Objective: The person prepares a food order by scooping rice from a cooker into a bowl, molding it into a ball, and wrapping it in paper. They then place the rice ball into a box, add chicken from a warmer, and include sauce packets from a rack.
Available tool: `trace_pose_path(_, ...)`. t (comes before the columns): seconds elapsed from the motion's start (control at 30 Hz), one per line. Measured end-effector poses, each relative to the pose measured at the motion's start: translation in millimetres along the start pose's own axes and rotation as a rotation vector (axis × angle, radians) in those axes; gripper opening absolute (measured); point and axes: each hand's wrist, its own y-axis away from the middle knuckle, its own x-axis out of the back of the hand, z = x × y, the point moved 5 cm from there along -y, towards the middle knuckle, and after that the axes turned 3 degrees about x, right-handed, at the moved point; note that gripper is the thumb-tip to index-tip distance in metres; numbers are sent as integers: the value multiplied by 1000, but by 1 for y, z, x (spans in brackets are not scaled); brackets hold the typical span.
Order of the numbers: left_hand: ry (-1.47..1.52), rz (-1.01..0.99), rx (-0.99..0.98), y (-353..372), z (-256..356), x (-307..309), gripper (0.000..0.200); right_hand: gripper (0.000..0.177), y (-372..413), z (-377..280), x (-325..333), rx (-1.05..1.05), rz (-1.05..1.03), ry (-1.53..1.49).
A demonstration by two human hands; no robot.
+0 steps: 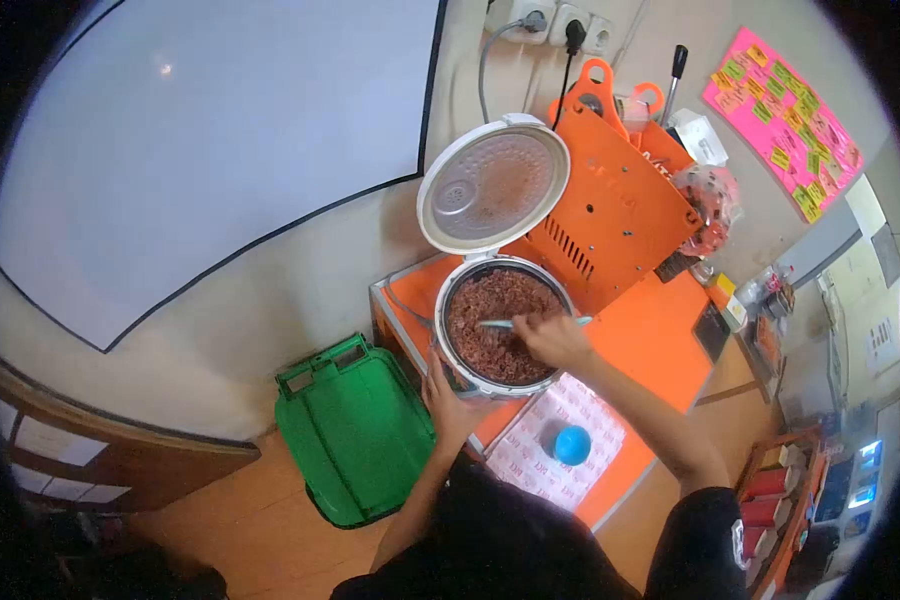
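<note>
A white rice cooker (446, 352) stands with its lid (500, 190) raised, and reddish-brown cooked rice (505, 295) fills much of its pot. In the rice is the end of a pale blue rice paddle (498, 324). My right hand (553, 340) is closed around the paddle, above the pot, with the handle end showing past my fingers. At the cooker's near left side, my left hand (450, 402) holds the outer wall, fingers along it. A blue cup (572, 445) sits on a white sheet with red print (530, 450), nearer to me than the cooker.
The orange table (660, 345) carries an orange panelled box (610, 200) behind the cooker. A green bin lid (355, 440) is at lower left. Cords run to wall sockets (570, 25). A rack with red items (770, 510) stands at right.
</note>
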Motion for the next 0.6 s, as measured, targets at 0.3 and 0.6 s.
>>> trace_pose_path(0.3, -14, 6, -10, 6, 7, 1, 145, 15, -20, 71, -1, -131, 52, 221)
trace_pose_path(0.6, -80, -16, 93, 14, 7, -4, 145, 24, -13, 65, -28, -327, 84, -145)
